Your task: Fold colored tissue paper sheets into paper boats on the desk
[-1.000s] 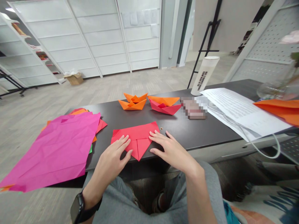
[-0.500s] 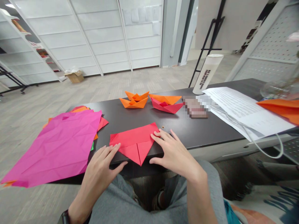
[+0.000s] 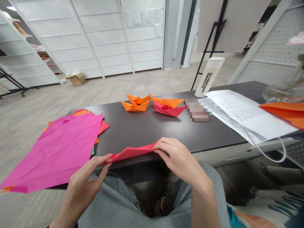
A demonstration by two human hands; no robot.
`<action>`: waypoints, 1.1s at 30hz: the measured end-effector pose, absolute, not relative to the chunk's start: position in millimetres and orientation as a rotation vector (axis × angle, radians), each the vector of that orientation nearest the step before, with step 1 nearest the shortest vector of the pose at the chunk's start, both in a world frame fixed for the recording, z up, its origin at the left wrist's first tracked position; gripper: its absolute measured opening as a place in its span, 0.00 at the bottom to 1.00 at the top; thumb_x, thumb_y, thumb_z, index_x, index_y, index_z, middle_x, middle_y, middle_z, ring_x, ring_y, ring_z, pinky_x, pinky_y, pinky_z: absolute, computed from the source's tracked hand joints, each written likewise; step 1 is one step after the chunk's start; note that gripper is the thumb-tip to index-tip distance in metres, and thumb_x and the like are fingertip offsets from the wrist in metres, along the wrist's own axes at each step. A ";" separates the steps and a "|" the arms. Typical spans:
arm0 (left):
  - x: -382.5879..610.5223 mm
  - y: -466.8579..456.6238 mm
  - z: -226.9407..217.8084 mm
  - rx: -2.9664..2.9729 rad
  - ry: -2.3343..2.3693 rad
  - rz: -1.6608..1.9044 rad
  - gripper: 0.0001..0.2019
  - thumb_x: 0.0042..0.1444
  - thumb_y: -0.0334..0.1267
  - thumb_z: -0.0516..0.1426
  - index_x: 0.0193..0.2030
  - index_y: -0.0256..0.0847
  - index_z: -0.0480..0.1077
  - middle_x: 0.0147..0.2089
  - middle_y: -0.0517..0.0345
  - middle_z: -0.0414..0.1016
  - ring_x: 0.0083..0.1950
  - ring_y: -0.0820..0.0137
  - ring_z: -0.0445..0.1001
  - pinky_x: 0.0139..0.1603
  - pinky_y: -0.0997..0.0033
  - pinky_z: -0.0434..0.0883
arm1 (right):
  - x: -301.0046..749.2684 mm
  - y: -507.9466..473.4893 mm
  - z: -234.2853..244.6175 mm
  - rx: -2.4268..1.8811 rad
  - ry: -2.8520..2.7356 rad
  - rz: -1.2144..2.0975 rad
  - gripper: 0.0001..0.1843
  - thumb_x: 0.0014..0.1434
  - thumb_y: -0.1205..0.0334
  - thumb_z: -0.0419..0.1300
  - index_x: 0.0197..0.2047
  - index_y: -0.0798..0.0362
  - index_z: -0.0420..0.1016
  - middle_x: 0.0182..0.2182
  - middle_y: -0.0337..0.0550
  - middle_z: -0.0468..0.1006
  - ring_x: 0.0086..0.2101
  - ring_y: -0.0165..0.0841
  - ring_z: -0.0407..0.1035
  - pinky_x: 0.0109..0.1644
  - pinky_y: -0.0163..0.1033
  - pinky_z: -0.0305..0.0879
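Though tube print unreadable, red paper in tight grip of left hand and right hand.

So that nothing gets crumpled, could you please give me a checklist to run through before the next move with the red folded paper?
1. Left hand pinches the red folded paper at its left end: ok.
2. Right hand grips its right end: ok.
3. Paper apart from the pink sheet: ok.
4. Bare dark table ahead, paper boats farther back: ok.
5. Creases sharp: cannot tell, seen edge-on.
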State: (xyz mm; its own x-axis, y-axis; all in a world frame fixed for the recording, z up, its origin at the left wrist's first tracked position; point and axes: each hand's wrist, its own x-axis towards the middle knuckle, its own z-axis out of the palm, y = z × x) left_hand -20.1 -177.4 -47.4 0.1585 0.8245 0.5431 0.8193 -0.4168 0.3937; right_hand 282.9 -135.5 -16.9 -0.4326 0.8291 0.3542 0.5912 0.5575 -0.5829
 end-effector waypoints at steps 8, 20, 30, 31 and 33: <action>0.7 -130.5 -43.9 1.706 1.647 1.274 0.22 0.52 0.46 0.64 0.51 0.41 0.66 0.42 0.57 0.73 0.28 0.75 0.76 0.30 0.72 0.77 | 277.6 -101.7 -46.8 -1.365 -1.657 0.482 0.17 0.61 0.62 0.60 0.53 0.51 0.73 0.37 0.44 0.80 0.36 0.36 0.74 0.44 0.42 0.72; 8.6 -123.8 -59.2 2.477 1.612 1.012 0.09 0.64 0.39 0.55 0.47 0.42 0.72 0.48 0.50 0.79 0.51 0.61 0.77 0.54 0.57 0.74 | 275.5 -89.2 -56.4 -1.372 -2.006 0.295 0.11 0.65 0.68 0.56 0.41 0.48 0.80 0.42 0.43 0.80 0.45 0.40 0.70 0.48 0.47 0.67; -7.6 -134.1 -60.8 2.660 1.495 0.760 0.19 0.61 0.46 0.58 0.56 0.43 0.73 0.56 0.50 0.78 0.57 0.58 0.76 0.58 0.55 0.74 | 291.9 -112.4 -41.5 -1.148 -2.251 0.386 0.18 0.64 0.65 0.59 0.56 0.45 0.75 0.56 0.43 0.76 0.58 0.40 0.68 0.66 0.55 0.55; -7.9 -133.8 -61.1 2.662 1.490 0.765 0.19 0.62 0.46 0.58 0.57 0.42 0.73 0.57 0.49 0.77 0.58 0.58 0.76 0.58 0.55 0.74 | 294.7 -114.3 -41.0 -1.148 -2.266 0.431 0.20 0.63 0.64 0.60 0.57 0.45 0.74 0.56 0.43 0.76 0.58 0.40 0.68 0.67 0.55 0.54; -8.9 -134.0 -61.8 2.677 1.469 0.757 0.20 0.61 0.45 0.58 0.58 0.42 0.72 0.58 0.49 0.76 0.59 0.58 0.75 0.59 0.55 0.73 | 300.9 -115.8 -42.0 -1.182 -2.265 0.505 0.22 0.60 0.63 0.63 0.58 0.46 0.74 0.56 0.44 0.76 0.57 0.41 0.69 0.68 0.57 0.52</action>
State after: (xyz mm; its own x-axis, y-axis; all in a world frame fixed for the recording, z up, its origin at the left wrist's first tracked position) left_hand -8.9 -134.0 -61.8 0.4481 0.7935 0.4117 0.7955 -0.5640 0.2213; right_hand 300.9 -115.8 -42.0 -0.4760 0.8332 0.2816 0.6346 0.5471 -0.5460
